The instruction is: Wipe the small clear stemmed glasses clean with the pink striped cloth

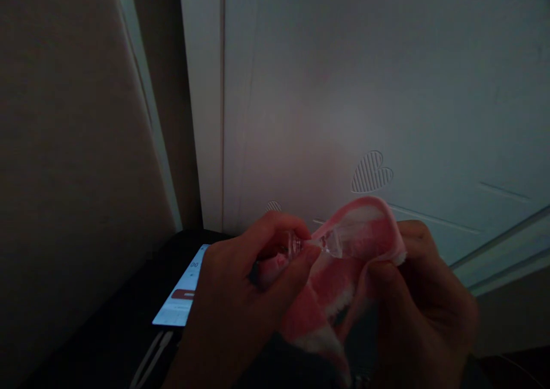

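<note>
Head view: pink-and-white fabric (pixel 320 320), lower centre, edge pinched by right hand (pixel 425 303); clear plastic piece (pixel 333 244), pinched by left hand (pixel 253 286); apparent step: handling both together; next move likely calls for steady fingertips

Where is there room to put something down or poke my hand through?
Maybe the dark surface between the wall and phone: I see nothing there, but it's dim. A hand could probably pass above the cloth, before the panel. It's crowded between the left hand and right hand, and by the cord.
</note>
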`<state>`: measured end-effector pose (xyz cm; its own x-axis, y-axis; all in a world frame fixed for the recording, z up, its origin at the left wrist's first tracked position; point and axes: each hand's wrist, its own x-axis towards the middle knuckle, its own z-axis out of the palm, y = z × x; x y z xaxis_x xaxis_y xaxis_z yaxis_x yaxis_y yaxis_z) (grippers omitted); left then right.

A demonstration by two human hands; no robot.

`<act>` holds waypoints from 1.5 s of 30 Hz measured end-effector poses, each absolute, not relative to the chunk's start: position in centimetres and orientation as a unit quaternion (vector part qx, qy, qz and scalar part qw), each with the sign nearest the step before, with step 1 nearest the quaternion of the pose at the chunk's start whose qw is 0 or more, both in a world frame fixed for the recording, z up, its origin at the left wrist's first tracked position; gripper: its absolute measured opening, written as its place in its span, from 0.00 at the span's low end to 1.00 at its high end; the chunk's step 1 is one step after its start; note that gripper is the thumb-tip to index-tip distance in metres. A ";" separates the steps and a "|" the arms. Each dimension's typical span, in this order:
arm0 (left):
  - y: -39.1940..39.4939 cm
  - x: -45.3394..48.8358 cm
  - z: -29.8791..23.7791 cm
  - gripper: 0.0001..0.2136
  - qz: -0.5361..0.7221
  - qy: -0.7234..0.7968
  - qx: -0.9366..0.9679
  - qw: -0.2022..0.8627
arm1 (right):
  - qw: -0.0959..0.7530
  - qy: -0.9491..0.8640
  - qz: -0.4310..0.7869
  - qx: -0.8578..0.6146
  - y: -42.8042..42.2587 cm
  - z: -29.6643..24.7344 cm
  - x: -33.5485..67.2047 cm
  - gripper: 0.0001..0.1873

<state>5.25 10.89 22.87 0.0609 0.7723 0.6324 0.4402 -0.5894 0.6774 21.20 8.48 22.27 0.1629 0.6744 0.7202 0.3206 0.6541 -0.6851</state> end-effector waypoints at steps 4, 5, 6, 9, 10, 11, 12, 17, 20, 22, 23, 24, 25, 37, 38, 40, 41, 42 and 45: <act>10.8 5.2 22.8 0.01 0.539 0.421 0.711 0.164 | 0.649 -0.635 0.140 -0.395 8.4 22.4 21.1 0.04; 10.8 5.2 22.8 0.01 0.539 0.417 0.712 0.169 | 0.649 -0.634 0.144 -0.396 8.4 22.4 21.1 0.04; 10.8 5.2 22.7 0.02 0.539 0.414 0.713 0.175 | 0.648 -0.630 0.150 -0.400 8.3 22.3 21.0 0.04; 10.8 5.1 22.5 0.02 0.535 0.413 0.713 0.188 | 0.655 -0.608 0.166 -0.417 8.3 22.3 20.9 0.03; 10.9 5.1 22.5 0.02 0.537 0.413 0.711 0.187 | 0.657 -0.602 0.170 -0.421 8.3 22.3 20.9 0.02; 10.9 5.2 22.5 0.02 0.539 0.413 0.710 0.186 | 0.658 -0.597 0.175 -0.424 8.4 22.3 20.8 0.03; 11.0 5.2 22.5 0.01 0.544 0.410 0.709 0.184 | 0.655 -0.596 0.184 -0.426 8.4 22.4 20.8 0.03; 11.2 5.2 22.4 0.02 0.559 0.410 0.697 0.182 | 0.653 -0.582 0.226 -0.429 8.6 22.8 20.8 0.04; 11.2 5.1 22.4 0.03 0.565 0.410 0.695 0.174 | 0.648 -0.581 0.220 -0.441 8.7 22.9 20.7 0.05; 11.2 5.1 22.5 0.03 0.565 0.411 0.695 0.168 | 0.644 -0.574 0.226 -0.452 8.7 22.9 20.6 0.06; 11.1 5.1 22.5 0.03 0.566 0.411 0.694 0.169 | 0.644 -0.569 0.233 -0.455 8.7 22.9 20.6 0.07; 11.1 5.2 22.5 0.03 0.569 0.412 0.691 0.171 | 0.644 -0.564 0.242 -0.457 8.6 22.9 20.6 0.07; 11.1 5.3 22.5 0.03 0.574 0.414 0.685 0.173 | 0.645 -0.561 0.244 -0.457 8.6 22.9 20.6 0.07; 11.1 5.3 22.5 0.03 0.590 0.416 0.666 0.187 | 0.663 -0.542 0.232 -0.461 8.7 22.3 21.3 0.09; 11.1 5.3 22.5 0.03 0.591 0.421 0.662 0.188 | 0.664 -0.538 0.230 -0.465 8.8 22.2 21.3 0.09; 11.1 5.4 22.4 0.02 0.597 0.431 0.649 0.194 | 0.676 -0.527 0.216 -0.468 8.8 21.8 21.2 0.09; 11.1 5.4 22.4 0.02 0.599 0.433 0.644 0.196 | 0.683 -0.521 0.211 -0.467 8.8 21.6 21.2 0.10; 11.1 5.4 22.3 0.02 0.595 0.431 0.648 0.199 | 0.688 -0.516 0.209 -0.466 8.8 21.4 21.2 0.10; 11.2 5.2 22.3 0.04 0.575 0.420 0.673 0.200 | 0.693 -0.508 0.209 -0.466 8.8 21.0 21.3 0.11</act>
